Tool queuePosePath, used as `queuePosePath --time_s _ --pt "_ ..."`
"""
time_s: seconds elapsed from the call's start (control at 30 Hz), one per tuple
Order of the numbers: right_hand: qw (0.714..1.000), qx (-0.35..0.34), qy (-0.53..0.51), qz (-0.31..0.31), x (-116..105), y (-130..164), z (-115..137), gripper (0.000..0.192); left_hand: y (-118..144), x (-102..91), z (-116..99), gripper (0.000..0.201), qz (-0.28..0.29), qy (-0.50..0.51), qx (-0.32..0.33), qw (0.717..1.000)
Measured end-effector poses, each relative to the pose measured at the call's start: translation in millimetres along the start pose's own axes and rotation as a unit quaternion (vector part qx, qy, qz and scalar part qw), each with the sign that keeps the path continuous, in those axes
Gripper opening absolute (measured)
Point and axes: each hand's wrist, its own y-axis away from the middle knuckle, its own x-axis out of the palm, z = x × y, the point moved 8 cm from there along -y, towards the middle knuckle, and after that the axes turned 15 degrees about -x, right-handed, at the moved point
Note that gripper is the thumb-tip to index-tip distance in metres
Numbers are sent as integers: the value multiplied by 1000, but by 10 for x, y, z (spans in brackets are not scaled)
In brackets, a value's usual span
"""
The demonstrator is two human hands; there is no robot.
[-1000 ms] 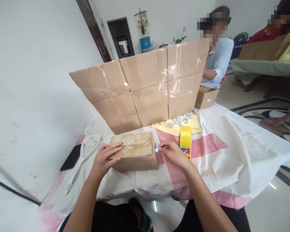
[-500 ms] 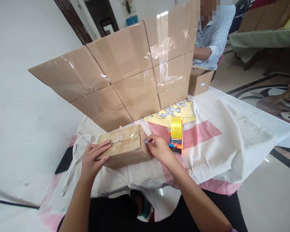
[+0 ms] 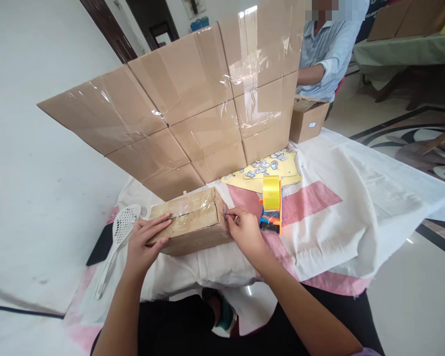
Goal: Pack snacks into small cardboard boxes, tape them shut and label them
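1. Your right hand [image 3: 244, 230] pinches something tiny against the right end of the small tape-sealed brown cardboard box [image 3: 188, 222]; it is too small to make out, and your fingers cover most of it.
2. Your left hand [image 3: 144, 242] lies flat and spread on the box's left end, fingers resting on the glossy tape along the top seam, holding nothing.
3. The box sits on the white-and-pink cloth [image 3: 319, 207], one box, rectangular, its top wrinkled under clear tape.
4. Right of the box, just beside your right hand, stands one orange tape dispenser with a yellow roll [image 3: 271, 202].
5. Behind the box rises a wall of stacked taped cardboard cartons [image 3: 193, 109]; nine fronts show, the top row cut off by the frame.
6. Behind the dispenser lies a yellow sheet strewn with small grey-white stickers [image 3: 270, 165], too many and too small to count.
7. Left of the box lies one white perforated plastic skimmer [image 3: 118, 237] over a flat black object [image 3: 101, 244], partly hidden.
8. Beyond the cartons, a person in a pale blue shirt [image 3: 328, 49] sits at another carton [image 3: 307, 121].
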Motion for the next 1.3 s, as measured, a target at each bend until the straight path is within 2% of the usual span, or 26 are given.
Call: queuePosePath --time_s 0.23,0.4,0.6,0.83,0.97,1.17,1.27,1.3 --pt "993 2 -111 -44 55 70 -30 16 3 -17 40 30 46 31 -30 998" --pt "984 50 -168 20 262 135 -69 20 10 -2 56 29 46 48 -30 997" --pt "986 49 -162 8 193 138 -34 19 -1 -1 62 22 16 62 -53 997" --pt "990 21 -141 -14 -48 44 -83 14 13 -10 98 23 15 64 -55 996" --pt "986 12 -164 -4 -8 31 -72 16 15 -16 129 23 22 64 -57 996" --pt "979 51 -196 -8 107 51 -163 24 43 -17 188 25 37 60 -87 994" --pt "978 28 -207 15 191 55 -135 18 46 -6 167 22 19 69 -84 994" --pt "978 12 -207 26 221 54 -106 23 46 -3 152 20 9 74 -79 994"
